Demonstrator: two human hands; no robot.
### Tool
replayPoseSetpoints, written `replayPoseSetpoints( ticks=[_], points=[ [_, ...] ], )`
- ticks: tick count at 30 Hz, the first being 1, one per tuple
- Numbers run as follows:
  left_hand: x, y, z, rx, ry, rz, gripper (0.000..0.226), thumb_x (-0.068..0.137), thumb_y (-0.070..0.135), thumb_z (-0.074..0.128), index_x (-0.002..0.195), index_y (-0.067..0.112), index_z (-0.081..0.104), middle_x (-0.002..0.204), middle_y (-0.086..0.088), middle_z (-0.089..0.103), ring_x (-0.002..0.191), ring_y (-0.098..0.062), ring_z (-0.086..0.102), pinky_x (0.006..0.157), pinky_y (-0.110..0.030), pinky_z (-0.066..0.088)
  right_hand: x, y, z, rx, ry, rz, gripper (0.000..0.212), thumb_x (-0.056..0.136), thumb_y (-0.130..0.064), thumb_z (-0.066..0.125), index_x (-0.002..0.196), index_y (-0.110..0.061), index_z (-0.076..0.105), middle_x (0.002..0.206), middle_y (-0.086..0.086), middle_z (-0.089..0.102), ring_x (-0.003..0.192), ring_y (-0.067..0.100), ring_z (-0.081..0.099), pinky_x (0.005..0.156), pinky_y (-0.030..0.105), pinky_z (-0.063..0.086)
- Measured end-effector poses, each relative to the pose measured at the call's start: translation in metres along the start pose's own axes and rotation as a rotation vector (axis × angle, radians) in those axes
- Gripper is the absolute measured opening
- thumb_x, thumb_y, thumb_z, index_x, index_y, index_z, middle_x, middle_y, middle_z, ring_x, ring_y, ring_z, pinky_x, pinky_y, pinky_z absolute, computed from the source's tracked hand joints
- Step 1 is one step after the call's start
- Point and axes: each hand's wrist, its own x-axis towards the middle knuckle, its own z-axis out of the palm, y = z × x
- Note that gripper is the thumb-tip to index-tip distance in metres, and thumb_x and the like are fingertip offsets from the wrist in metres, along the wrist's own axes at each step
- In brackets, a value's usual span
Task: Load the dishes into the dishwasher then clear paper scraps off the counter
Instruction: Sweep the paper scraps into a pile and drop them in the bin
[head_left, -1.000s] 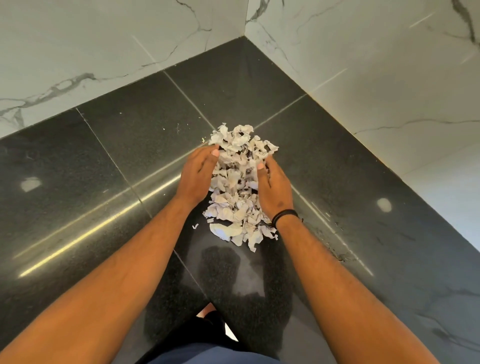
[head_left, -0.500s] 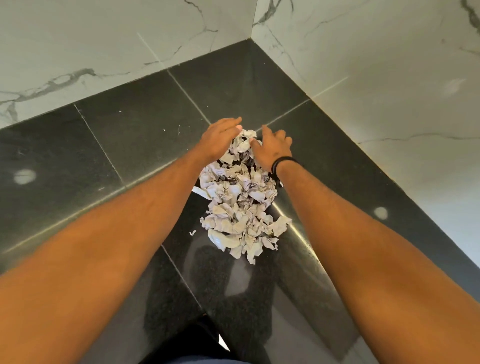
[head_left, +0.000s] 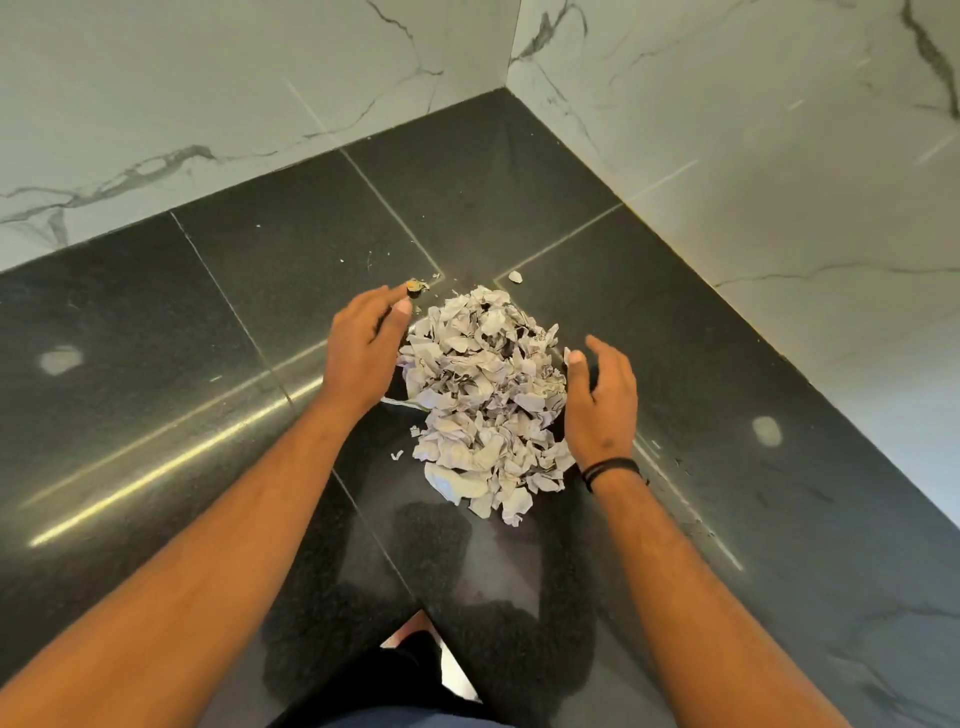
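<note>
On the glossy black counter between marble walls, open, empty hands flank the paper scraps.

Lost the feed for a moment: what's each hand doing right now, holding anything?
Left hand: open, holding nothing, beside the paper scrap pile.
Right hand: open, empty, on the pile's other side.

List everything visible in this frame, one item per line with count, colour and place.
paper scrap pile: one heap, white-grey, centre of counter between the hands
stray scrap: one, white, just beyond the pile
small round object: one, brownish, at left fingertips; identity unclear
counter: one, black glossy slabs
walls: two, white marble, meeting at the far corner
wristband: one, black, right wrist
left hand: open, beside pile
right hand: open, beside pile
</note>
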Motion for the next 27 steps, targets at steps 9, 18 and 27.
replayPoseSetpoints(
  ticks=[9,18,27],
  points=[
    [-0.027,0.024,0.037,-0.286,-0.093,-0.151,0.039,0.108,0.038,0.04,0.134,0.023,0.065,0.133,0.006,0.055,0.125,-0.006,0.051,0.113,-0.037,0.039,-0.032,-0.017,0.051,0.156,-0.129,0.056,0.048,0.105,-0.04,0.04,0.148,-0.02,0.041,0.152,0.002,0.042,0.137,0.015,0.042,0.114,0.045,0.038],
    [-0.022,0.056,0.053,-0.744,-0.073,-0.508,0.045,0.102,0.046,0.045,0.115,0.015,0.074,0.11,-0.006,0.077,0.108,-0.022,0.072,0.104,-0.051,0.051,-0.024,-0.058,0.063,0.578,-0.015,0.245,0.038,0.101,-0.028,0.053,0.134,-0.011,0.059,0.133,0.003,0.062,0.123,0.012,0.057,0.107,0.035,0.046],
    [-0.024,0.117,0.042,-1.397,-0.092,-0.604,0.065,0.107,0.05,0.032,0.126,-0.003,0.064,0.128,-0.028,0.065,0.117,-0.039,0.065,0.104,-0.051,0.051,-0.01,-0.094,0.032,1.205,0.142,0.4,0.028,0.101,-0.009,0.05,0.12,0.006,0.064,0.101,0.01,0.074,0.092,0.017,0.072,0.079,0.029,0.058]
  ],
)
